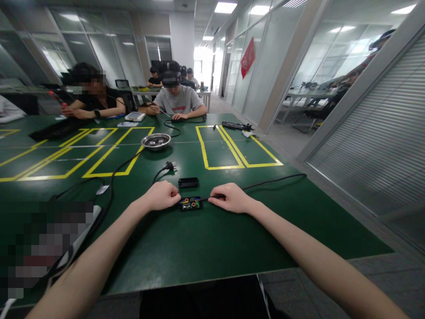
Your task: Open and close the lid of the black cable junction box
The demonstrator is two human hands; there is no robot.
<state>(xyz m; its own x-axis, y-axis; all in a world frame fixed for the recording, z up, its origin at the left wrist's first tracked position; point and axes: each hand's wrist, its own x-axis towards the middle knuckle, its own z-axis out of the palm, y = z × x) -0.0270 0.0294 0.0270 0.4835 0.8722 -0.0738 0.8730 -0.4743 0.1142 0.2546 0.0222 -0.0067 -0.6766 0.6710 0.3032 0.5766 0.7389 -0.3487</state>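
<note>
An open black case [191, 208] lies on the green bench [212, 243], between the two hands, with a circuit board [187, 205] and two copper-coloured rings showing inside. The right grip [231, 198] is just right of the case, apart from it, its fingers closed in a pinch on a black cable [272, 180], which joins the case at that end and runs out past the hand to the right. The left grip [162, 195] is curled nearly closed against the case's left end; the knuckles hide whether it pinches a cord there or only the case edge, so I cannot tell what it has hold of. Just beyond the case lies a black cover [188, 182], with a plug [170, 167] to its left. Farther off stands a metal bowl [156, 147] containing metal parts [157, 142]. Across the bench sits a person in a grey shirt [181, 101].
</note>
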